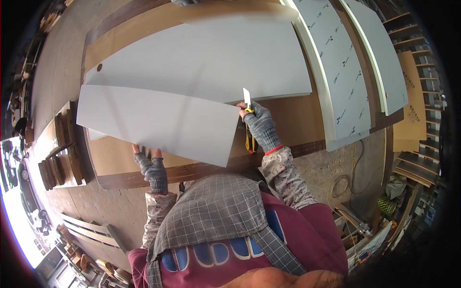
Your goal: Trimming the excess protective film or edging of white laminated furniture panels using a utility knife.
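A long pale grey panel lies at a slant in front of me, over part of a larger grey panel. My left hand, in a grey fingerless glove, is at its near edge. Its fingers are apart, with the tips against or just under that edge; which, I cannot tell. My right hand, gloved alike, is closed round a yellow and black utility knife. The wide blade points away from me. Right fingertips are beside the panel's far right corner; contact is unclear.
Brown board covers the worktable under the panels. On the right lie a film-covered panel and another pale panel. Cardboard and slatted racks stand beyond. Stacked wood is at the left, a wooden pallet lower left.
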A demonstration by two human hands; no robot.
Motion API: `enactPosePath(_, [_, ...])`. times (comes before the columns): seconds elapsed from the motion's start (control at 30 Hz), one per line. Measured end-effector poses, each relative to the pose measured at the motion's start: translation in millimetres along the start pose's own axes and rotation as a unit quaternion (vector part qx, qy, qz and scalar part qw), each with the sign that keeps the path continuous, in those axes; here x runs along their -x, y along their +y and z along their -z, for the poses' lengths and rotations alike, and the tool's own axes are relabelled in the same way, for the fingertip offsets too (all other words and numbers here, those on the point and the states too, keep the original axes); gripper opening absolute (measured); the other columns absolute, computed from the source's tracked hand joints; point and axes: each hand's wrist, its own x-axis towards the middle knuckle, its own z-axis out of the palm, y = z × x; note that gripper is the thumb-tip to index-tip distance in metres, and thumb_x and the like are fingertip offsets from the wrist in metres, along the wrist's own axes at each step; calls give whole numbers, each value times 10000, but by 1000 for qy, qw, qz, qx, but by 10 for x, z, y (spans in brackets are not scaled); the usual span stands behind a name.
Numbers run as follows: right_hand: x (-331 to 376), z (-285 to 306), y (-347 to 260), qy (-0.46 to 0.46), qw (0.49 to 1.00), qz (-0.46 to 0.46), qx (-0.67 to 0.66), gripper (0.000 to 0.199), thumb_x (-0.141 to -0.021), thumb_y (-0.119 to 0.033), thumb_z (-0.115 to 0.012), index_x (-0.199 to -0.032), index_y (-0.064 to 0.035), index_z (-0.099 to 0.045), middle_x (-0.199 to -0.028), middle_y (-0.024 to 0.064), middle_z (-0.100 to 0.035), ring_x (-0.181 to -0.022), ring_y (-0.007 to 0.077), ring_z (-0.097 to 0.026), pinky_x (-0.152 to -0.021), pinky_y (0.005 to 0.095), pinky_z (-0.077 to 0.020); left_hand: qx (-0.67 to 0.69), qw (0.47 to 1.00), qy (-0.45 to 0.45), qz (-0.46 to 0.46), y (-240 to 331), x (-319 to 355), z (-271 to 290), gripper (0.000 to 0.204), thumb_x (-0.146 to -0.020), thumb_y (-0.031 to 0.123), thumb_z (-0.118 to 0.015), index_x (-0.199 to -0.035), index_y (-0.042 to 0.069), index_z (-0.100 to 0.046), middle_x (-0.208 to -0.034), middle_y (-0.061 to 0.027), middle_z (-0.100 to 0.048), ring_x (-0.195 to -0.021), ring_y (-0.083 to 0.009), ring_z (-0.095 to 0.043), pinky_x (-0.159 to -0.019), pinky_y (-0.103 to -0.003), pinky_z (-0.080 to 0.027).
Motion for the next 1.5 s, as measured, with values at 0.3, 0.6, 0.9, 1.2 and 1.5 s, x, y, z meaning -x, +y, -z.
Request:
enactPosePath(0.3, [155, 58, 47, -42, 999, -13, 28, 170, -796, -68, -564, -956, -18, -591, -795, 20, -584, -714, 62, -527, -640, 205, -471, 483, 776, -160, 373, 9, 37, -54, 388, -832, 287, -554, -1063, -2, -438, -949, -112, -536, -851, -228, -570, -697, -361, -530])
enactPosePath(0.6, [119, 74, 62, -52, 998, -22, -19, 155, -795, -70, -572, -933, -1, -586, -798, 37, -586, -674, 84, -551, -620, 216, -490, 472, 782, -169, 370, -20, 61, -48, 306, -846, 273, -532, -958, 3, -444, -909, -125, -542, -793, -239, -587, -669, -368, -543])
enactPosePath(0.9, [67, 93, -41, -64, 997, -29, 32, 151, -762, -32, -564, -906, 6, -591, -796, 73, -609, -690, 111, -590, -615, 232, -501, 471, 787, -166, 362, -33, 60, -60, 336, -833, 303, -549, -935, 0, -443, -873, -128, -552, -761, -240, -592, -666, -366, -542])
enactPosePath(1.2, [43, 115, 99, -64, 995, 7, 77, 162, -747, -26, -571, -903, 4, -606, -796, 61, -612, -680, 107, -575, -610, 239, -504, 441, 801, -163, 370, -181, 131, -150, 331, -821, 318, -569, -895, 11, -470, -855, -93, -550, -731, -195, -580, -664, -344, -531])
enactPosePath(1.5, [107, 157, 117, -67, 995, -63, -28, 198, -749, -60, -569, -937, -7, -607, -845, 45, -592, -705, 88, -524, -596, 233, -504, 405, 810, -169, 389, -176, 87, -122, 365, -817, 352, -564, -909, 8, -487, -802, -85, -565, -716, -188, -590, -658, -327, -531])
